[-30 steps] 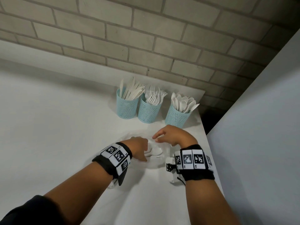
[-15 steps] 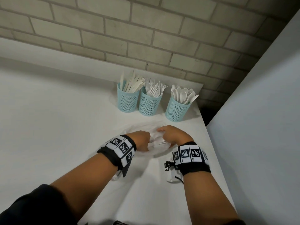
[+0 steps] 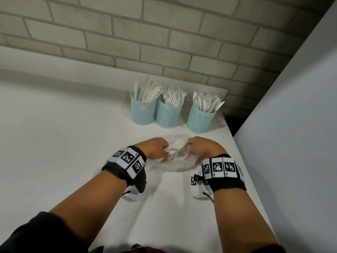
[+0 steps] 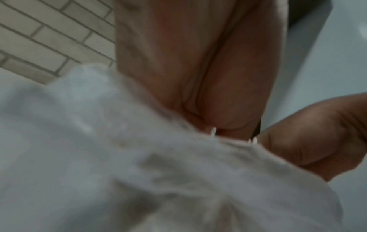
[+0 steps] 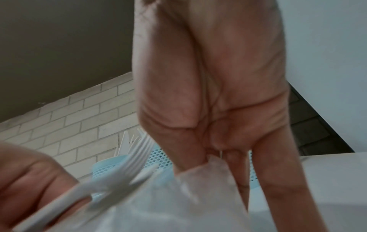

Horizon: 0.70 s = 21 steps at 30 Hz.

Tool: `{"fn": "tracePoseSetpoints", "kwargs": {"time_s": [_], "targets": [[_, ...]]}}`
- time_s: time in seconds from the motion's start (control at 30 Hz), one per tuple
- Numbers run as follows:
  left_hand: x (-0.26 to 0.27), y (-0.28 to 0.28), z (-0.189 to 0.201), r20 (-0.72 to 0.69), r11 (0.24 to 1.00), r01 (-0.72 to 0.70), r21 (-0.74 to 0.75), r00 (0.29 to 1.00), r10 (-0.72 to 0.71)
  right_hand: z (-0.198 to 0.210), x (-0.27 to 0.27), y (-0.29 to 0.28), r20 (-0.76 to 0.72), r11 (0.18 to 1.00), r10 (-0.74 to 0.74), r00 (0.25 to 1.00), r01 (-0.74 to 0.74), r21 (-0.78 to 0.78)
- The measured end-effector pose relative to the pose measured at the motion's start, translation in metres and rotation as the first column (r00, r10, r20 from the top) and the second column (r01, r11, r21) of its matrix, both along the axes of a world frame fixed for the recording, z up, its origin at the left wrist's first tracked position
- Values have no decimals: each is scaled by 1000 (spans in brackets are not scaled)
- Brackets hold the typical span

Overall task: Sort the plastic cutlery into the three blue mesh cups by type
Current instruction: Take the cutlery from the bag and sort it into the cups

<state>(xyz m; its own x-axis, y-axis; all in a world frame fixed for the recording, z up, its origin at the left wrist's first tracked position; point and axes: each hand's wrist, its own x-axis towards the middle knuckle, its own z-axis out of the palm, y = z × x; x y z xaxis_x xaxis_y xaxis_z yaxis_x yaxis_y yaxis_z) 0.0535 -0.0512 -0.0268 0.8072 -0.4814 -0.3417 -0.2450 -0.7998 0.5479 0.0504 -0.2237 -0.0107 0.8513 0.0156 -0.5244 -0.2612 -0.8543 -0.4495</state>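
Three blue mesh cups stand at the back of the white table [image 3: 54, 143]: the left cup [image 3: 144, 112] holds knives, the middle cup [image 3: 168, 115] forks, the right cup [image 3: 199, 121] spoons. In front of them a clear plastic bag [image 3: 179, 163] hangs between my hands. My left hand [image 3: 156, 148] grips a bunch of white cutlery [image 3: 177, 143]; the right wrist view shows a fork [image 5: 137, 150] among it. My right hand [image 3: 202, 147] pinches the bag's edge [image 5: 198, 180]. The left wrist view is blurred, with the bag [image 4: 119, 157] filling it.
A brick wall [image 3: 164, 42] runs behind the cups. A tall grey panel [image 3: 291, 125] stands along the table's right edge, close to the right wrist. The spoon cup sits near the table's back right corner.
Both hands have closed on the bag and cutlery and lifted them a little off the table. White cutlery now sticks up between the hands.
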Motion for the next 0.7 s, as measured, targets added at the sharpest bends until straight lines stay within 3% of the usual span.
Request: {"fn": "tracePoseSetpoints", "kwargs": {"time_s": [0.07, 0.17, 0.27, 0.33, 0.43, 0.7], "targets": [[1, 3, -4, -130, 979, -69, -190, 991, 45, 0, -4, 1, 2, 999, -33, 999, 33, 23], [-3, 6, -1, -318, 865, -229, -446, 944, 86, 0, -8, 1, 28, 997, -52, 998, 50, 61], [-1, 10, 6, -407, 756, -327, -567, 909, 89, 9, -5, 3, 242, 994, -42, 969, 15, 112], [3, 12, 9, -467, 678, -394, -620, 880, 84, 20, -4, 9, 344, 964, -149, 927, 58, 261], [11, 13, 12, -532, 575, -487, -657, 841, 104, 33, -2, 19, 271, 837, -276, 922, 92, 539], [13, 17, 13, -567, 506, -522, -687, 820, 77, 20, 7, 36, 215, 706, -397, 892, 147, 693]]}}
